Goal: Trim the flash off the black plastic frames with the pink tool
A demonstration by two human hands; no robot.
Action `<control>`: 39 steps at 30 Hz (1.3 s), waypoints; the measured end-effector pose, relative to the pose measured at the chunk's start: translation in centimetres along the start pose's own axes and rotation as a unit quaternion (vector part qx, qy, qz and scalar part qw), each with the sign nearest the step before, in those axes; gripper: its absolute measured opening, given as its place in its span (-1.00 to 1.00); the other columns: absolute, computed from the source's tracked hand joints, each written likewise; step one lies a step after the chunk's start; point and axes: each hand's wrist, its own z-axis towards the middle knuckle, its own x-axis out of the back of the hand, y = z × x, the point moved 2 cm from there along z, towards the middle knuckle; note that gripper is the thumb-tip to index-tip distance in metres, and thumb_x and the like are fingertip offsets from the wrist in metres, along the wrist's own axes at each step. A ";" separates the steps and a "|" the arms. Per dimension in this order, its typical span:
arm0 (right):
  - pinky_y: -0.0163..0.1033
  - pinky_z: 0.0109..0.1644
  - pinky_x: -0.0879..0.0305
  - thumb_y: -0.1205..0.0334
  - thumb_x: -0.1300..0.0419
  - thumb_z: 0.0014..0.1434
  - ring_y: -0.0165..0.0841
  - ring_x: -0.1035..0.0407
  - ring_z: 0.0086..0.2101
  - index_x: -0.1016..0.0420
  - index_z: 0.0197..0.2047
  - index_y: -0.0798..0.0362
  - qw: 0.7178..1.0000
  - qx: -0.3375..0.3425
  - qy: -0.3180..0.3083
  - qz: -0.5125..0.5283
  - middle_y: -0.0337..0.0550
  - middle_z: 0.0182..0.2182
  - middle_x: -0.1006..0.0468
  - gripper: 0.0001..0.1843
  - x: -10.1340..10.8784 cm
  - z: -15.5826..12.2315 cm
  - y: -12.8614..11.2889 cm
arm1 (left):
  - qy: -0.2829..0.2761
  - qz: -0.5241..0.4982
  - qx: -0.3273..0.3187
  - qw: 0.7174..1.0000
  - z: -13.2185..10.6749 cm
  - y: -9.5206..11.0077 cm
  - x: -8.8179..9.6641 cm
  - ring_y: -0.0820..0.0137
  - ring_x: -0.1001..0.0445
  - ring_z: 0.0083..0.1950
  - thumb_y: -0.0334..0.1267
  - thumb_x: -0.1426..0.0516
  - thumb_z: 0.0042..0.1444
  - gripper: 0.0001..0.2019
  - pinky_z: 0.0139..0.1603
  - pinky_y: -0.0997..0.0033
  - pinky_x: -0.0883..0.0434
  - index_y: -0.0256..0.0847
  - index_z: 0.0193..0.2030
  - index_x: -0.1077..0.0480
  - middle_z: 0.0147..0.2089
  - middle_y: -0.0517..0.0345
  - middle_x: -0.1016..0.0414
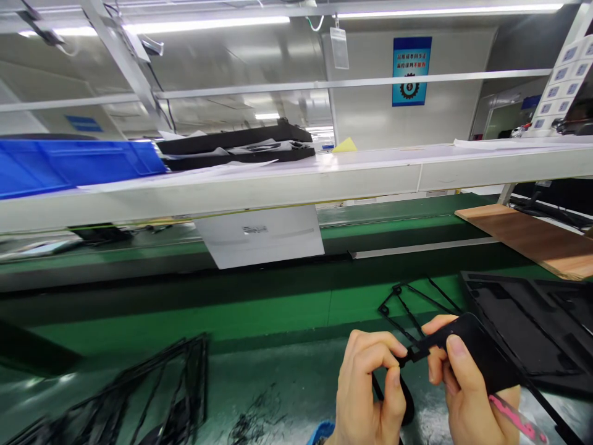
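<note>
My right hand (472,395) grips a black plastic part (484,355) with a flat, rounded panel and a narrow arm, its thumb pressed on the face. A thin pink object (519,420) also sticks out from under that hand; its kind is not clear. My left hand (368,386) is closed, with thumb and fingertips pinching the narrow end of the same part. Behind the hands, thin black plastic frames (403,300) lie on the green bench (296,352). Larger black panels (532,327) rest to the right, partly behind the held part.
Black frames (185,377) are piled at the lower left, near thin black scraps (259,414). A white shelf (370,176) crosses above the bench, carrying a blue bin (78,162) and black trays (241,148). A white sheet (264,238) hangs below it. A wooden board (532,238) lies right.
</note>
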 end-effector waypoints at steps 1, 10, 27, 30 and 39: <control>-0.21 -0.43 -0.28 -0.13 -0.37 0.42 -0.34 -0.30 -0.57 -0.65 -0.20 0.01 1.000 0.001 0.001 0.000 -0.29 -0.62 -0.42 -0.64 0.0 0.0 0.0 | -0.010 -0.010 -0.011 1.000 0.0 0.0 0.0 0.35 -0.49 -0.24 -0.15 0.02 0.64 -0.75 -0.18 0.32 -0.42 -0.10 -0.14 -0.32 -0.25 0.14 -0.54; -0.28 -0.43 -0.30 -0.04 -0.34 0.44 -0.38 -0.33 -0.56 -0.67 -0.19 -0.03 1.000 0.005 -0.017 0.013 -0.29 -0.61 -0.43 -0.72 0.1 0.0 -0.6 | -0.011 -0.074 0.002 0.997 0.0 -0.4 0.1 0.39 -0.42 -0.32 -0.19 -0.02 0.63 -0.81 -0.27 0.40 -0.38 -0.11 -0.09 -0.34 -0.34 0.21 -0.42; -0.28 -0.49 -0.36 -0.02 -0.33 0.44 -0.37 -0.37 -0.55 -0.63 -0.22 -0.01 1.000 -0.021 -0.012 0.008 -0.19 -0.41 -0.59 -0.72 0.6 0.9 -0.7 | -0.053 -0.021 0.158 0.986 0.4 0.3 1.7 0.33 -0.42 -0.17 -0.04 -0.09 0.60 -0.79 -0.07 0.33 -0.35 -0.06 -0.03 -0.43 -0.18 0.17 -0.47; -0.32 -0.45 -0.35 -0.05 -0.37 0.42 -0.38 -0.35 -0.54 -0.66 -0.21 -0.03 0.998 -0.043 -0.026 0.034 -0.24 -0.51 -0.52 -0.72 0.2 0.4 -0.5 | -0.141 -0.066 0.188 0.970 0.0 0.1 1.2 0.29 -0.48 -0.13 0.14 -0.05 0.58 -0.64 -0.05 0.33 -0.38 -0.06 0.09 -0.50 -0.13 0.13 -0.55; -0.36 -0.51 -0.09 -0.26 -0.44 0.30 -0.43 -0.19 -0.58 -0.70 -0.20 -0.03 0.995 -0.070 -0.053 0.041 -0.26 -0.64 -0.45 -0.57 -0.2 -0.5 -1.0 | -0.230 -0.111 0.190 0.948 -0.7 -1.1 0.3 0.42 -0.30 -0.43 0.12 0.08 0.62 -0.41 -0.35 0.38 -0.16 -0.16 -0.41 -0.30 -0.47 0.23 -0.31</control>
